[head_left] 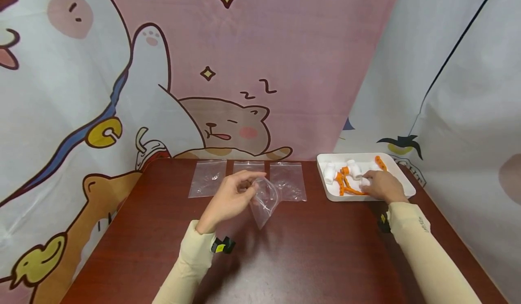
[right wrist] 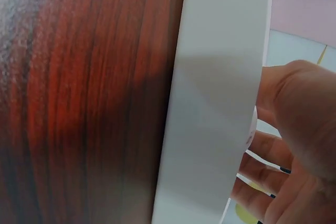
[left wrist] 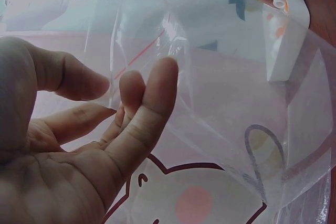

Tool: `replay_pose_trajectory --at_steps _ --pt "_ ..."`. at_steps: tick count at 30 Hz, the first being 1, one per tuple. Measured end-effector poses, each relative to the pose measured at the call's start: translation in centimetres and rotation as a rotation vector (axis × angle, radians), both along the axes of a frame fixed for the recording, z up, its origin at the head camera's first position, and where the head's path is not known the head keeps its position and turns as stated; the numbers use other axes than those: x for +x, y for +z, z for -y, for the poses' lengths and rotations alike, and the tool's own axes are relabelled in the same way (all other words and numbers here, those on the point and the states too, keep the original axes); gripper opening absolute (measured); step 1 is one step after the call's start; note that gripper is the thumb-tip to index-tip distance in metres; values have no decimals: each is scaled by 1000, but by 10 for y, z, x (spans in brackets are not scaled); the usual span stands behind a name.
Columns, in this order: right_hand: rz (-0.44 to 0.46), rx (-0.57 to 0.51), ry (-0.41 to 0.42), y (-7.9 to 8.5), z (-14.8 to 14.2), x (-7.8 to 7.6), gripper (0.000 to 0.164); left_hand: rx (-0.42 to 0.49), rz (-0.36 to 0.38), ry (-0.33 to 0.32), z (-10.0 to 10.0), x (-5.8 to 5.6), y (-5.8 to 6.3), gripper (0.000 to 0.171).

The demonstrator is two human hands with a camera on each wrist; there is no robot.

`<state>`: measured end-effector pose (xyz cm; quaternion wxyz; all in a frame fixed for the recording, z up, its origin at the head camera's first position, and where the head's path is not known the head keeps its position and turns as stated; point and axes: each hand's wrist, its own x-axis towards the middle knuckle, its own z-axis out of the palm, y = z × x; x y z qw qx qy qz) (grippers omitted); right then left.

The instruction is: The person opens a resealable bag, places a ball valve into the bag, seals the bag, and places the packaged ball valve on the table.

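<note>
My left hand pinches a clear zip bag by its upper edge, above the table. In the left wrist view, the bag spreads out from the thumb and fingers, and a red line shows near its top. My right hand reaches into a white tray and grips a small white piece. White pipe-like fittings and orange perforated strips lie around it in the tray. The tray's side wall hides part of the right fingers in the right wrist view.
Flat clear zip bags lie in a row along the back of the dark red wooden table. A printed cartoon curtain hangs right behind the table. The tray stands at the back right, near the table's edge.
</note>
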<state>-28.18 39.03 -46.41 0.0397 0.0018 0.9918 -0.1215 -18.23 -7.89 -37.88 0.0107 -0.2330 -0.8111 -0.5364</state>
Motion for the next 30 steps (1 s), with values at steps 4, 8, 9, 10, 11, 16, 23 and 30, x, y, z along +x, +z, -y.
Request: replay_pose_trajectory --at_steps 4,8,9,10,11,16,23,30 --pt "-14 1 -1 1 -1 3 51 1 3 -5 -1 0 0 35" --pt "-23 -16 -9 0 -2 6 49 -8 6 0 -1 -1 -1 34" --pt "-22 -22 -16 0 -3 6 49 -10 6 2 -1 -1 -2 34" --pt "-25 -25 -18 0 -3 7 49 -11 6 3 -1 -1 -2 34" --pt "-23 -32 -23 0 -4 7 50 -10 7 3 -1 -1 -2 34" --pt "-28 -62 -41 0 -6 7 53 -7 3 5 0 -2 -2 35" --pt "-52 -104 -47 -1 -9 10 58 2 2 3 0 -2 -3 33" --pt "-100 -178 -64 -1 -5 17 60 -6 16 1 0 -2 -3 33"
